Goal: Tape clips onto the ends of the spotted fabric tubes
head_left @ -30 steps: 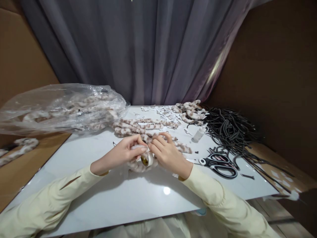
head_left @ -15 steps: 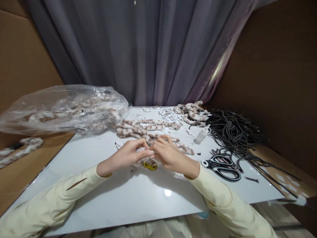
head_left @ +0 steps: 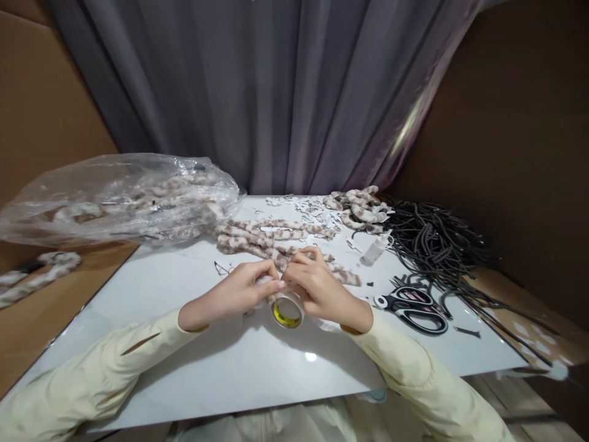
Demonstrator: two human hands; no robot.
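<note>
My left hand [head_left: 251,283] and my right hand [head_left: 317,282] meet over the middle of the white table [head_left: 221,380]. Both have bent, closed fingers. Between the left fingers a bit of white fluffy material shows, mostly hidden. What the right fingertips pinch is hidden. A roll of tape [head_left: 288,310] with a yellow inner ring hangs or rests just below the fingers, close to the right hand. Brown and white fluffy strips [head_left: 248,242] lie behind the hands.
A clear plastic bag [head_left: 124,196] of fluffy strips is at the back left. On the right are scissors [head_left: 414,310], a small white bottle [head_left: 375,250] and a heap of black cords [head_left: 437,239]. More fluffy pieces [head_left: 361,209] lie at the back, near small metal bits.
The tape roll has shifted slightly right and down and shows more of its ring. My hands stay together, with the right one moved very slightly.
</note>
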